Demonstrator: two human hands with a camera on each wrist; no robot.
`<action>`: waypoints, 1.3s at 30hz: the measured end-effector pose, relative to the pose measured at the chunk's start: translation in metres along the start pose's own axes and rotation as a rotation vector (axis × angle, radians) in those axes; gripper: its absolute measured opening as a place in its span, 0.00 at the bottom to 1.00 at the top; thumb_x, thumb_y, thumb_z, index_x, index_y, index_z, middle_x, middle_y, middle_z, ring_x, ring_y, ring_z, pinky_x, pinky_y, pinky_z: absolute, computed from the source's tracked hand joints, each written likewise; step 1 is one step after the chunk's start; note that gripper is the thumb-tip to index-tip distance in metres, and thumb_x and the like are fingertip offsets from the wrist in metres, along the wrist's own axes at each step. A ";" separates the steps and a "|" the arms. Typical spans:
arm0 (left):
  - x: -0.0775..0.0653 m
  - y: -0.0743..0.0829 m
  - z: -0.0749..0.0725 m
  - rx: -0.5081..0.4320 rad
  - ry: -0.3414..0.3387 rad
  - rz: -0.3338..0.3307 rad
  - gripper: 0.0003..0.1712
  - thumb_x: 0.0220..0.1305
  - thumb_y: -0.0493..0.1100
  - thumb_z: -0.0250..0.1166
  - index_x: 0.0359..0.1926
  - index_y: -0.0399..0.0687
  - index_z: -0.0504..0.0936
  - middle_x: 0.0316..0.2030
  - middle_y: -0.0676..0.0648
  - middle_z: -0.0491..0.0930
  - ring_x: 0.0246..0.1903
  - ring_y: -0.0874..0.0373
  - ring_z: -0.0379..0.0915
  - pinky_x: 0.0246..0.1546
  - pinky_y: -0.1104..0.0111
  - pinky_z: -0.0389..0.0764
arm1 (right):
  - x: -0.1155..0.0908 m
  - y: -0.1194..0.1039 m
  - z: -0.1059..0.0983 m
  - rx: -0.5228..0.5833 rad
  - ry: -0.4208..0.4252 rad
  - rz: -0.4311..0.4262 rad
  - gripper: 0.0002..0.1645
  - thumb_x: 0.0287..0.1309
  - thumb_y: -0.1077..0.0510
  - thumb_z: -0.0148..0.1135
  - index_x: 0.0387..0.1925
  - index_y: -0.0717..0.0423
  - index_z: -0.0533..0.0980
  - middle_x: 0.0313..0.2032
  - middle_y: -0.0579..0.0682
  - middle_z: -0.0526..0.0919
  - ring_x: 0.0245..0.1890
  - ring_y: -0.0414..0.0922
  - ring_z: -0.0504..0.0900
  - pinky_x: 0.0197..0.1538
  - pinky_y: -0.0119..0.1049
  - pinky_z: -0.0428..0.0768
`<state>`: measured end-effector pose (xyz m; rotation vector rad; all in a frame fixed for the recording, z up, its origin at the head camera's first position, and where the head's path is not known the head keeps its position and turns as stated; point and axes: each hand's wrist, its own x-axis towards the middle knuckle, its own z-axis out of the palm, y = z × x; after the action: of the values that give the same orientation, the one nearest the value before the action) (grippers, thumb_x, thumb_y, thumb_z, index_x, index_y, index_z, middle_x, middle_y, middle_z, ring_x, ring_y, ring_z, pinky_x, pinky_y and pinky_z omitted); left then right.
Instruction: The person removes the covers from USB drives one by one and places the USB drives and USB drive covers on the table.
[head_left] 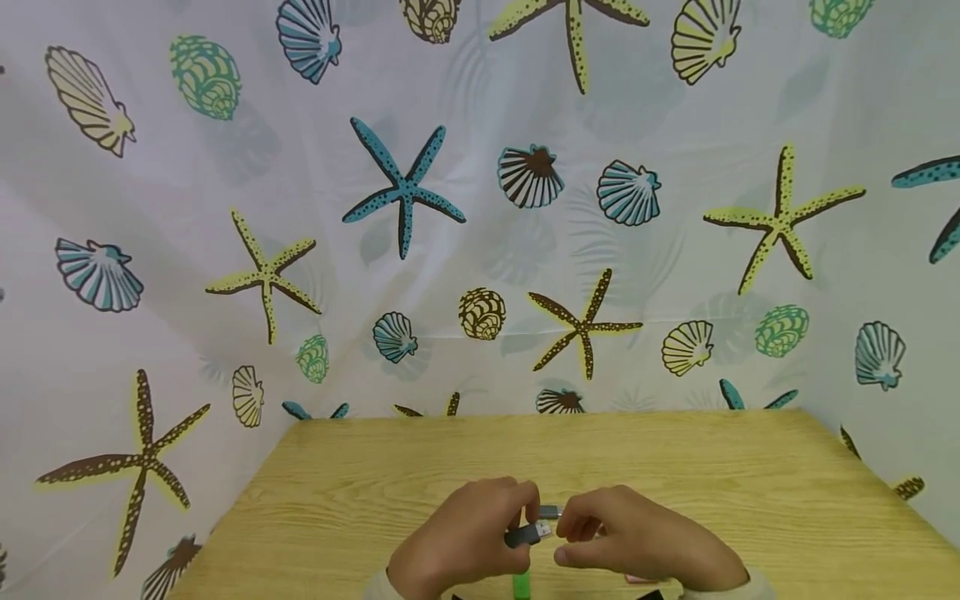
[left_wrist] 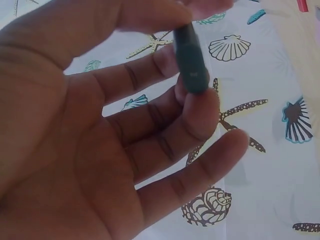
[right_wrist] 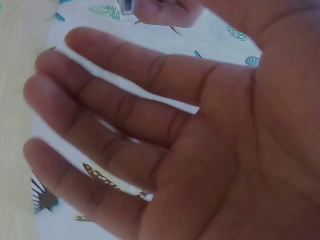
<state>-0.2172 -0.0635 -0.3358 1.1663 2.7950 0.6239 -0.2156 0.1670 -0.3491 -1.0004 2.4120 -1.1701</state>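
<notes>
My left hand (head_left: 468, 533) pinches a dark USB flash drive (head_left: 522, 535) between thumb and fingers, its bare metal plug pointing right. Seen from the left wrist, the drive (left_wrist: 192, 62) is end-on between the thumb and the bent fingers, with the little finger held away from it. Facing the plug, my right hand (head_left: 626, 533) has gently bent fingers and nothing in its grip. In the right wrist view its fingers (right_wrist: 115, 100) reach out loosely, and the metal plug (right_wrist: 128, 6) shows beside the thumb tip. Another small grey stick (head_left: 551, 512) lies on the table just behind the hands.
A green piece (head_left: 521, 585) is on the wooden table (head_left: 375, 467) below the left hand. Part of a pink-red object (head_left: 641, 578) peeks out under the right wrist. A white cloth printed with shells and starfish (head_left: 450, 275) hangs around the table.
</notes>
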 end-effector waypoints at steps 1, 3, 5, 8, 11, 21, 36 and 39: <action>0.000 0.001 0.000 -0.002 -0.005 0.008 0.14 0.52 0.36 0.70 0.36 0.55 0.77 0.24 0.61 0.69 0.21 0.70 0.65 0.24 0.77 0.70 | 0.000 0.001 0.000 0.025 -0.011 -0.024 0.09 0.64 0.51 0.62 0.39 0.52 0.81 0.35 0.41 0.83 0.34 0.37 0.81 0.39 0.32 0.79; 0.000 0.002 0.000 -0.003 -0.010 0.021 0.14 0.52 0.37 0.71 0.37 0.56 0.77 0.25 0.61 0.69 0.21 0.71 0.66 0.24 0.78 0.70 | 0.002 0.001 0.000 0.060 -0.035 -0.066 0.10 0.66 0.52 0.59 0.38 0.53 0.81 0.34 0.41 0.83 0.34 0.36 0.81 0.38 0.32 0.79; -0.001 0.004 0.000 -0.004 -0.007 0.037 0.14 0.52 0.38 0.71 0.37 0.56 0.77 0.25 0.62 0.69 0.22 0.71 0.66 0.25 0.79 0.71 | 0.003 0.002 0.000 0.080 -0.057 -0.083 0.10 0.68 0.52 0.57 0.37 0.52 0.81 0.33 0.41 0.83 0.30 0.34 0.80 0.35 0.30 0.78; -0.001 0.005 0.000 -0.008 0.005 0.061 0.14 0.52 0.38 0.71 0.37 0.57 0.77 0.25 0.62 0.69 0.22 0.72 0.66 0.25 0.79 0.71 | 0.006 0.003 0.001 0.094 -0.081 -0.108 0.13 0.70 0.52 0.54 0.34 0.52 0.81 0.30 0.40 0.81 0.26 0.32 0.76 0.31 0.29 0.76; 0.000 0.005 0.000 -0.031 0.015 0.078 0.13 0.52 0.37 0.70 0.36 0.57 0.77 0.25 0.62 0.69 0.22 0.72 0.65 0.24 0.79 0.70 | 0.008 0.006 0.001 0.115 -0.100 -0.128 0.16 0.72 0.53 0.51 0.32 0.54 0.81 0.27 0.42 0.80 0.24 0.32 0.75 0.29 0.30 0.76; 0.003 0.001 0.002 -0.170 0.023 0.162 0.09 0.59 0.38 0.67 0.40 0.54 0.79 0.24 0.61 0.71 0.21 0.72 0.64 0.24 0.79 0.71 | 0.008 0.011 0.001 0.268 -0.147 -0.189 0.19 0.74 0.59 0.44 0.31 0.62 0.77 0.22 0.50 0.75 0.24 0.32 0.73 0.33 0.30 0.76; 0.008 -0.012 0.005 -0.695 -0.141 0.144 0.21 0.78 0.51 0.42 0.36 0.43 0.73 0.18 0.54 0.65 0.15 0.67 0.59 0.20 0.75 0.68 | 0.012 0.006 0.000 0.317 0.006 -0.247 0.21 0.75 0.60 0.42 0.27 0.67 0.74 0.21 0.66 0.68 0.23 0.34 0.70 0.28 0.31 0.74; 0.009 -0.011 0.005 -0.764 -0.141 0.121 0.22 0.78 0.52 0.42 0.38 0.40 0.74 0.18 0.53 0.64 0.14 0.66 0.58 0.19 0.75 0.67 | 0.012 0.003 0.000 0.325 0.028 -0.241 0.21 0.75 0.60 0.42 0.28 0.66 0.74 0.21 0.66 0.69 0.24 0.34 0.72 0.29 0.32 0.76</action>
<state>-0.2299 -0.0628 -0.3441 1.1277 2.0413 1.3830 -0.2262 0.1599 -0.3506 -1.1920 2.0676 -1.6041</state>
